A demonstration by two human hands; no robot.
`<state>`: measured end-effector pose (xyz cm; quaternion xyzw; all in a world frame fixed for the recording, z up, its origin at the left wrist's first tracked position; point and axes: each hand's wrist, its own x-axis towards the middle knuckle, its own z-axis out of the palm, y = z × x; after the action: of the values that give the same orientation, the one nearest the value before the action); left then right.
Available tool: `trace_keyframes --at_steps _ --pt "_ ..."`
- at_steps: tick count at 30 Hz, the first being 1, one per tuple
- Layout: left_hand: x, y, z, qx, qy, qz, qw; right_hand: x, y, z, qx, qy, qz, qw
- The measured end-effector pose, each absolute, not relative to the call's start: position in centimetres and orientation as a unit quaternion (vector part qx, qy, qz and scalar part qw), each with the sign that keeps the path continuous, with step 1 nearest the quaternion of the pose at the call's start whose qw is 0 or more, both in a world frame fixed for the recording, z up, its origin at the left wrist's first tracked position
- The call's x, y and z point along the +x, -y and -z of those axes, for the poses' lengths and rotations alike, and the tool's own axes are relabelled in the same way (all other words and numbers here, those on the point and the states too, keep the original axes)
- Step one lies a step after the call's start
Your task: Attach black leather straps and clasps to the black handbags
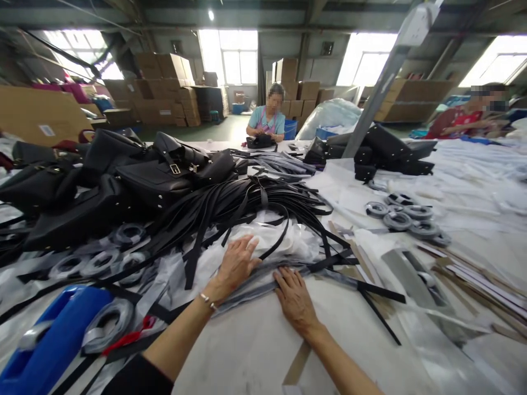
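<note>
From my seat I read the left hand (236, 264) as lying flat and fully open, palm down, fingers a little spread. It grips nothing and rests on a crumpled sheet of clear plastic (284, 241). A thin bracelet (208, 300) sits on its wrist. The right hand (294, 299) is just beside it, also open and flat with the fingers together, pressing on the table (255, 351) and closed on nothing. Between the two hands, and running under both sets of fingertips, I see a strap in a plastic sleeve (263, 281), lying flat and slanting from below the left wrist up past the right fingertips. Just beyond both hands is a big tangled heap of black straps (255, 203), and one loop from it curls over the plastic right by the left fingers. Further out past the left hand, black handbags (164, 170) are piled together. To the outside of the left forearm I make out a blue tape dispenser (53, 334), and beyond it some grey rolls (94, 263). Well out past the right hand a cluster of tape rolls (397, 219) lies on white sheets. Far ahead of the hands a person in a light blue top (267, 118) works on a black bag at the far edge of the table.
</note>
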<state>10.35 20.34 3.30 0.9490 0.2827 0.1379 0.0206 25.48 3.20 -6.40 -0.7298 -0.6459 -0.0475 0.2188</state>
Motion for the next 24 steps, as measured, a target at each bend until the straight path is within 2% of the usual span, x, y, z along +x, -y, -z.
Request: trace_keyframes --at_steps 5,8,11,14,21,24 --pt "15.6 -22.2 1.0 0.956 -0.28 -0.081 0.025 25.5 -3.3 6.4 -0.733 0.642 0.048 0.222" --pt "15.6 -22.3 1.6 0.961 -0.255 -0.09 0.051 25.6 -3.2 6.9 -0.726 0.65 0.056 0.22" --pt "14.6 -23.1 -0.1 0.963 -0.218 -0.11 0.112 26.1 -3.0 8.1 -0.708 0.668 0.086 0.213" --pt "13.5 -25.8 -2.6 0.944 -0.261 -0.16 0.123 26.8 -3.1 9.5 -0.684 0.682 0.121 0.229" --pt "8.4 -37.5 -8.3 0.773 -0.55 -0.315 -0.015 28.4 -4.2 12.8 -0.629 0.7 0.2 0.272" --pt "4.8 -41.9 -9.6 0.716 -0.631 -0.288 -0.081 28.3 -4.7 14.5 -0.652 0.668 0.229 0.276"
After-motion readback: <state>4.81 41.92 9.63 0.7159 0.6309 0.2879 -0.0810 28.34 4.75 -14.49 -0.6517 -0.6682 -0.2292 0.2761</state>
